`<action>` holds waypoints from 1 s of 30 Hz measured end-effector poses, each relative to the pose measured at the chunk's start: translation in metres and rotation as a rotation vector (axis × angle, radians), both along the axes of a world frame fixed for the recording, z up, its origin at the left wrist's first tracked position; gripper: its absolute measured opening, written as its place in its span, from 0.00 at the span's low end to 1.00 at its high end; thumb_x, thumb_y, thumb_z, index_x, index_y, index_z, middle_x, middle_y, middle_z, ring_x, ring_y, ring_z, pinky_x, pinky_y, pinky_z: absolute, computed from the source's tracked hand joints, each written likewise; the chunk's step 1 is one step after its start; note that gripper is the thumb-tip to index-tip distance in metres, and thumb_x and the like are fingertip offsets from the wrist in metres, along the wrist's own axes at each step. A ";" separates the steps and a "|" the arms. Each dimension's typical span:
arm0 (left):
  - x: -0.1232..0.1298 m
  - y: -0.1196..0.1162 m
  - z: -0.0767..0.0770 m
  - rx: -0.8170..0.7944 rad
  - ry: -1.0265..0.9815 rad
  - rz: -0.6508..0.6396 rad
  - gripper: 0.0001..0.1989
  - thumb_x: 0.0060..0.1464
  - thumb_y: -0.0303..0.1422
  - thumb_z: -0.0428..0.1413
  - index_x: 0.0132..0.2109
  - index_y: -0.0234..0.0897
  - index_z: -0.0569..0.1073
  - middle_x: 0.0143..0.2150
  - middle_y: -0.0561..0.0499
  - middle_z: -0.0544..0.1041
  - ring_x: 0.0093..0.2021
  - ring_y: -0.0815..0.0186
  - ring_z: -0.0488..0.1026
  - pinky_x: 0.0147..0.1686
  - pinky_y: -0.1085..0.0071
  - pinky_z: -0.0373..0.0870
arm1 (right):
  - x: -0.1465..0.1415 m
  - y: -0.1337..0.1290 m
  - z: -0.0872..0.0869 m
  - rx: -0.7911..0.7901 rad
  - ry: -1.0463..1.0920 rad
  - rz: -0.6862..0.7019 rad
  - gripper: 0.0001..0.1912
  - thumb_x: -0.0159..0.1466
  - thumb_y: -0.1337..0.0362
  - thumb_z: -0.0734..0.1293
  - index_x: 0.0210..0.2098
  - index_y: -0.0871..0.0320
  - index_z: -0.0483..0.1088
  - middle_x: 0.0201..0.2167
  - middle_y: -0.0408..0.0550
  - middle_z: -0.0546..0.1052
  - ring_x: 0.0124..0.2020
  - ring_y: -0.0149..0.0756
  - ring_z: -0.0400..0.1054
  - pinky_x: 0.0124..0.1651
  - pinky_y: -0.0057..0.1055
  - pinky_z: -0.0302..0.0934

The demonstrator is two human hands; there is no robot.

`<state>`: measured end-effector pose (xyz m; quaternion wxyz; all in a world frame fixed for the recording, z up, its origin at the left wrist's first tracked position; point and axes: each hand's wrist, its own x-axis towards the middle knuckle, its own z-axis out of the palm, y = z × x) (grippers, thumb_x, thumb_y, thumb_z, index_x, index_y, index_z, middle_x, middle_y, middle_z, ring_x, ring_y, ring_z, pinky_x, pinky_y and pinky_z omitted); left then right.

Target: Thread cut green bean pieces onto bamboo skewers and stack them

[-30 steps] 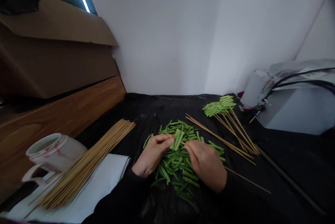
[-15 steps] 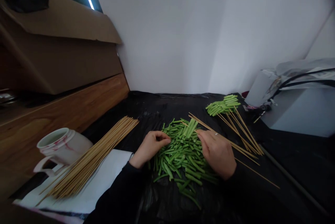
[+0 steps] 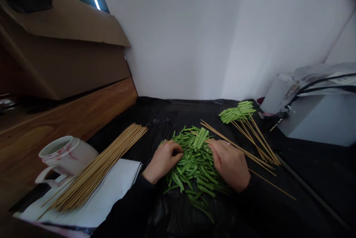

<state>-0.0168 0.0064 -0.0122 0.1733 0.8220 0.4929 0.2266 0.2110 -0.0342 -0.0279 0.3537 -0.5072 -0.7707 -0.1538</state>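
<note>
My right hand [image 3: 230, 164] is closed around a bamboo skewer [image 3: 206, 141]. Its tip side passes through several cut green stem pieces [image 3: 201, 138] lying side by side, and its long end sticks out past the wrist to the lower right. My left hand [image 3: 164, 159] rests at the left side of a loose pile of short green stem pieces [image 3: 191, 173]. Its thumb and fingers are curled together, and what they hold, if anything, is hidden.
Skewers loaded with green pieces [image 3: 236, 112] lie at the back right. On the left, a thick bundle of bare skewers [image 3: 102, 167] lies on white paper [image 3: 122, 188] beside a mug [image 3: 69, 156]. A cardboard box [image 3: 83, 59] stands behind; black plastic [image 3: 167, 113] covers the table.
My left hand has moved slightly right and its fingers have curled into the pile. The right hand with the skewer has shifted slightly left, and the threaded pieces moved a little left and down.
</note>
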 end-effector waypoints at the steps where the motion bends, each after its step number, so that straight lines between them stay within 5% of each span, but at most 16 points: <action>1: 0.001 -0.001 0.000 0.015 0.012 -0.007 0.06 0.50 0.30 0.56 0.33 0.39 0.78 0.35 0.49 0.77 0.39 0.62 0.72 0.39 0.69 0.64 | 0.000 0.000 0.000 0.001 0.001 0.000 0.12 0.68 0.68 0.57 0.44 0.59 0.71 0.31 0.47 0.75 0.35 0.34 0.70 0.40 0.29 0.57; 7: 0.009 -0.007 -0.003 0.123 0.006 0.003 0.07 0.51 0.28 0.55 0.34 0.39 0.78 0.36 0.49 0.77 0.40 0.62 0.72 0.42 0.67 0.64 | 0.001 0.000 -0.002 -0.001 0.004 0.013 0.12 0.68 0.69 0.57 0.45 0.59 0.71 0.33 0.47 0.75 0.36 0.34 0.70 0.40 0.29 0.57; 11: 0.014 -0.005 -0.004 0.122 -0.240 0.093 0.06 0.52 0.27 0.54 0.34 0.37 0.76 0.36 0.48 0.77 0.39 0.63 0.72 0.42 0.68 0.65 | 0.001 0.000 -0.001 -0.013 0.005 0.014 0.12 0.68 0.68 0.57 0.45 0.59 0.70 0.33 0.47 0.75 0.36 0.34 0.70 0.40 0.29 0.58; 14: 0.013 0.000 -0.002 -0.075 -0.561 0.160 0.04 0.52 0.31 0.57 0.33 0.35 0.75 0.33 0.49 0.77 0.35 0.64 0.72 0.38 0.69 0.66 | 0.000 -0.002 0.001 -0.027 0.012 0.026 0.12 0.67 0.69 0.57 0.45 0.59 0.70 0.33 0.47 0.75 0.35 0.34 0.70 0.40 0.29 0.58; 20: 0.009 0.002 0.002 -0.727 -1.270 0.107 0.09 0.47 0.30 0.64 0.37 0.33 0.76 0.37 0.49 0.78 0.36 0.71 0.73 0.37 0.76 0.68 | -0.006 -0.009 0.004 -0.063 -0.015 0.083 0.14 0.66 0.70 0.56 0.46 0.59 0.70 0.32 0.47 0.75 0.35 0.34 0.69 0.41 0.30 0.57; 30: 0.009 0.002 0.006 -0.908 -1.474 0.168 0.09 0.51 0.21 0.60 0.41 0.30 0.78 0.37 0.46 0.78 0.35 0.72 0.74 0.35 0.78 0.72 | -0.010 -0.012 0.004 -0.034 -0.056 0.090 0.14 0.66 0.70 0.56 0.46 0.58 0.70 0.29 0.45 0.73 0.30 0.34 0.67 0.34 0.31 0.54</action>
